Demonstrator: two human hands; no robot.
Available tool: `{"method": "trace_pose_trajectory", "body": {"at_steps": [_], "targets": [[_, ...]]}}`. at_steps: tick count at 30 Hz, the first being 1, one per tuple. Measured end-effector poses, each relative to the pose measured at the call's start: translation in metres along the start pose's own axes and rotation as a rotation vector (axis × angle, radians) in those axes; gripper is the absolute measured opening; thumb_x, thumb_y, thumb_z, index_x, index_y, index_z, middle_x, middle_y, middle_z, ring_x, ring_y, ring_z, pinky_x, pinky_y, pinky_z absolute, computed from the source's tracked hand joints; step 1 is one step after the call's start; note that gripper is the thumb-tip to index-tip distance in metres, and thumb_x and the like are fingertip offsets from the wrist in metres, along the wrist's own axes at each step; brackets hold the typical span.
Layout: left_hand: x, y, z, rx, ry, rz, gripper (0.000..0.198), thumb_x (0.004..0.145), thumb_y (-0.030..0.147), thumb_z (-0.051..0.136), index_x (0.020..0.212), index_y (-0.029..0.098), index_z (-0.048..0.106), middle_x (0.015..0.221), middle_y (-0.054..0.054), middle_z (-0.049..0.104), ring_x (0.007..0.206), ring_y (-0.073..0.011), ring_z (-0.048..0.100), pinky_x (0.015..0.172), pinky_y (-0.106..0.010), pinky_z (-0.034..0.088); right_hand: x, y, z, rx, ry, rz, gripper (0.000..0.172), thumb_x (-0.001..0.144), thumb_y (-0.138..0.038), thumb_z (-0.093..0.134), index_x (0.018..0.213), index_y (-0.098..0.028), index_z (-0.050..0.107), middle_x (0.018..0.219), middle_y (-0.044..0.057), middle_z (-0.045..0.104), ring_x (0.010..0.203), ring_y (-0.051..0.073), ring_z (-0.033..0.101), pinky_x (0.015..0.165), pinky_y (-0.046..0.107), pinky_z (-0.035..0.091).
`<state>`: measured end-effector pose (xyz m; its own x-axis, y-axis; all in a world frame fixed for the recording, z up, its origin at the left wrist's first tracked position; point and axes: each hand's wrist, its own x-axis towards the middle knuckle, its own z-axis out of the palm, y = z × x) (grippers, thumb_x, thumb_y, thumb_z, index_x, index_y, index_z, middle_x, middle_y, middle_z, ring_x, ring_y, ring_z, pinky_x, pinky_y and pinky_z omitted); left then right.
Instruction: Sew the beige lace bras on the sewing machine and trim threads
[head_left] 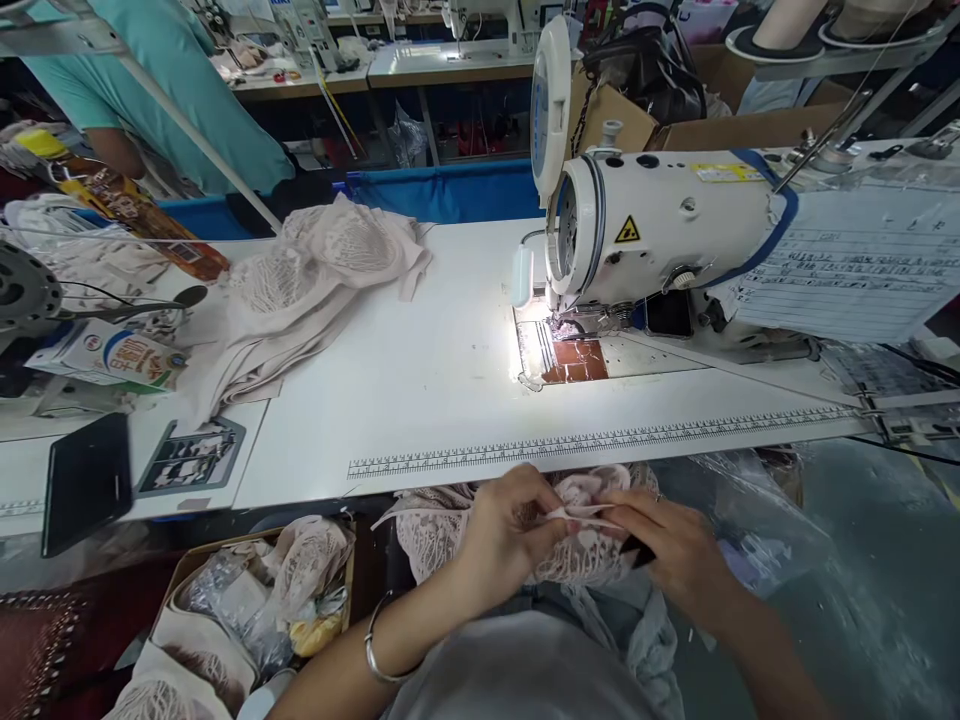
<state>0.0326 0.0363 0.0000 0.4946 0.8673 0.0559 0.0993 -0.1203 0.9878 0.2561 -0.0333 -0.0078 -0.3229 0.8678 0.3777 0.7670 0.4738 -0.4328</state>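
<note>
My left hand (pixel 510 530) and my right hand (pixel 675 545) are close together over my lap, in front of the table edge. Both pinch the narrow pale edge of a pinkish-beige lace garment (pixel 431 535), whose patterned fabric hangs below them. A small black object (pixel 636 551) shows under my right fingers; its kind is hard to make out. Beyond my hands stands a white sewing machine (pixel 645 220), its lamp lighting the needle area. Pale bras with lace cups (pixel 337 240) lie heaped on the left of the white table (pixel 420 370).
A printed ruler (pixel 600 440) runs along the table's front edge. At left are a drink bottle (pixel 135 210), a carton (pixel 109 355) and a phone (pixel 88 483). A box of lace pieces (pixel 349 575) stands below. A person in a turquoise top (pixel 172 90) is beyond.
</note>
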Motion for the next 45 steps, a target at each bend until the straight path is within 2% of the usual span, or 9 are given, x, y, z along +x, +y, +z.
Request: {"method": "trace_pose_trajectory", "body": {"at_steps": [5, 11, 17, 23, 28, 32, 39, 42, 45], "targets": [[0.008, -0.006, -0.024, -0.247, 0.025, -0.135, 0.027, 0.076, 0.038, 0.084, 0.073, 0.016, 0.069, 0.078, -0.005, 0.064, 0.075, -0.0166, 0.060, 0.066, -0.026, 0.046, -0.006, 0.010, -0.027, 0.581, -0.292, 0.243, 0.041, 0.102, -0.041, 0.053, 0.067, -0.021, 0.057, 0.072, 0.003, 0.056, 0.055, 0.013, 0.051, 0.048, 0.026, 0.042], [0.003, -0.014, -0.032, -0.206, 0.178, -0.053, 0.023, 0.074, 0.036, 0.086, 0.073, 0.017, 0.073, 0.079, -0.005, 0.066, 0.077, -0.0173, 0.062, 0.069, -0.028, 0.049, -0.004, 0.020, -0.040, 0.467, -0.037, 0.295, 0.022, 0.097, -0.040, 0.063, 0.084, -0.027, 0.076, 0.086, 0.007, 0.072, 0.062, 0.019, 0.065, 0.051, 0.029, 0.052], [-0.002, -0.019, -0.028, -0.117, 0.272, -0.010, 0.009, 0.079, 0.026, 0.082, 0.077, 0.020, 0.074, 0.081, -0.003, 0.068, 0.081, -0.0167, 0.063, 0.075, -0.027, 0.050, 0.000, 0.010, -0.026, 0.212, 0.214, 0.266, 0.026, 0.095, -0.032, 0.065, 0.070, -0.027, 0.059, 0.076, 0.004, 0.073, 0.059, 0.019, 0.065, 0.058, 0.034, 0.055], [-0.002, -0.021, -0.030, -0.140, 0.278, -0.031, 0.009, 0.079, 0.026, 0.081, 0.077, 0.021, 0.075, 0.083, -0.003, 0.068, 0.082, -0.0173, 0.063, 0.074, -0.028, 0.051, 0.004, 0.007, -0.019, 0.071, 0.238, 0.311, 0.009, 0.096, -0.026, 0.063, 0.101, -0.029, 0.069, 0.074, 0.001, 0.071, 0.049, 0.015, 0.055, 0.047, 0.029, 0.044], [-0.001, -0.025, -0.028, -0.211, 0.282, -0.071, 0.015, 0.076, 0.030, 0.084, 0.074, 0.020, 0.074, 0.080, -0.003, 0.068, 0.080, -0.0172, 0.062, 0.074, -0.029, 0.051, 0.011, 0.009, -0.031, 0.249, 0.147, 0.334, 0.016, 0.096, -0.031, 0.062, 0.085, -0.027, 0.073, 0.075, 0.004, 0.069, 0.055, 0.017, 0.058, 0.046, 0.029, 0.043], [0.000, -0.025, -0.033, -0.330, 0.180, -0.092, 0.024, 0.075, 0.036, 0.086, 0.072, 0.017, 0.071, 0.079, -0.004, 0.064, 0.076, -0.0164, 0.061, 0.069, -0.028, 0.050, 0.015, 0.018, -0.054, 0.460, -0.005, 0.360, 0.021, 0.093, -0.039, 0.067, 0.077, -0.027, 0.071, 0.067, 0.003, 0.064, 0.052, 0.016, 0.053, 0.045, 0.029, 0.042], [0.009, 0.001, -0.026, -0.004, -0.407, 0.194, 0.050, 0.078, 0.040, 0.084, 0.118, 0.020, 0.063, 0.116, -0.012, 0.062, 0.109, -0.0252, 0.058, 0.093, -0.036, 0.049, 0.045, -0.012, -0.050, 0.489, -0.222, 0.241, 0.020, 0.094, -0.030, 0.064, 0.076, -0.024, 0.068, 0.072, 0.004, 0.064, 0.065, 0.018, 0.058, 0.059, 0.029, 0.047], [0.011, 0.006, -0.008, -0.018, -0.381, 0.278, 0.014, 0.095, 0.031, 0.064, 0.090, 0.018, 0.064, 0.092, -0.008, 0.063, 0.090, -0.0196, 0.059, 0.080, -0.029, 0.049, 0.052, -0.024, -0.036, 0.452, -0.251, 0.197, 0.018, 0.096, -0.025, 0.060, 0.079, -0.023, 0.065, 0.075, 0.003, 0.063, 0.069, 0.017, 0.058, 0.060, 0.027, 0.045], [0.013, 0.005, 0.000, -0.111, -0.301, 0.221, 0.026, 0.097, 0.030, 0.061, 0.075, 0.017, 0.062, 0.080, -0.005, 0.058, 0.078, -0.0164, 0.055, 0.068, -0.026, 0.045, 0.046, -0.020, -0.029, 0.449, -0.226, 0.256, 0.009, 0.095, -0.030, 0.064, 0.089, -0.024, 0.062, 0.073, -0.001, 0.061, 0.059, 0.013, 0.051, 0.053, 0.025, 0.040]]}}
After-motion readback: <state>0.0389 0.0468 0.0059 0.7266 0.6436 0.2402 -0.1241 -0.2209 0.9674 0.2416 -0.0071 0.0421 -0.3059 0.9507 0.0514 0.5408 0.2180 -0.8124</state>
